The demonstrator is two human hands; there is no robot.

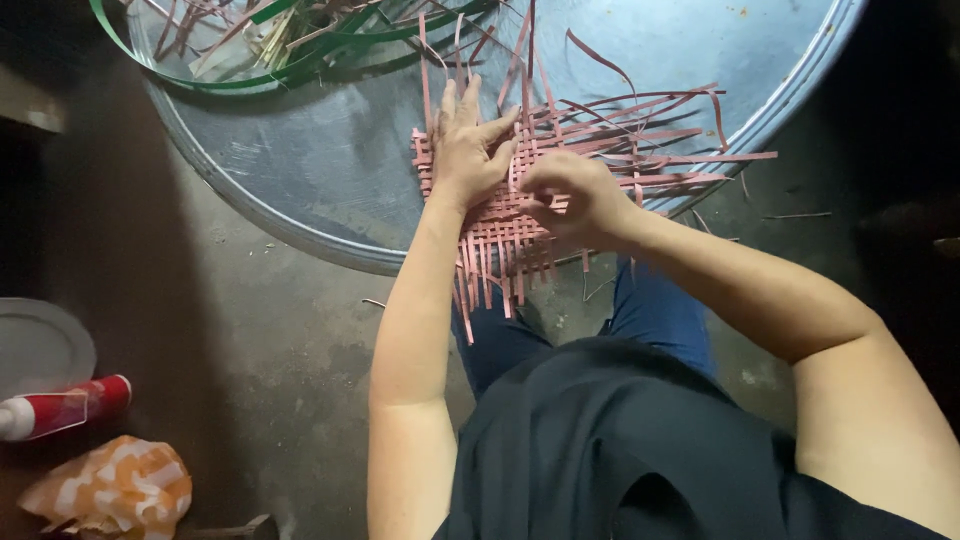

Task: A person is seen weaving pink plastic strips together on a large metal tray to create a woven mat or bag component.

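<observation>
On a round metal tray point(330, 170) that rests on a grey concrete floor point(250, 350), a person seen from above is weaving a flat mat point(500, 215) out of thin pink strips. The mat lies at the near edge of the tray, just in front of the person's knees, and its near fringe hangs over the rim toward the floor. Loose ends of pink strips point(650, 130) fan out to the right and away from the woven patch.

The left hand point(468, 150) lies flat, fingers spread, pressing down on the far left part of the weave. The right hand point(575, 195) is curled, thumb and fingers pinched together on a strip at the right edge of the woven patch; which single strip it grips is too small to tell.

This looks like the middle of the weaving, with one strip being worked through the crossing ones. The next move likely calls for keeping the mat pinned while the strip is slid snug against its neighbours.

At the far side of the tray sits a tangle of green strips point(250, 60). On the floor to the left lie a pale round lid point(40, 345), a red and white tube point(65, 405), and an orange and white checked cloth point(110, 490).
</observation>
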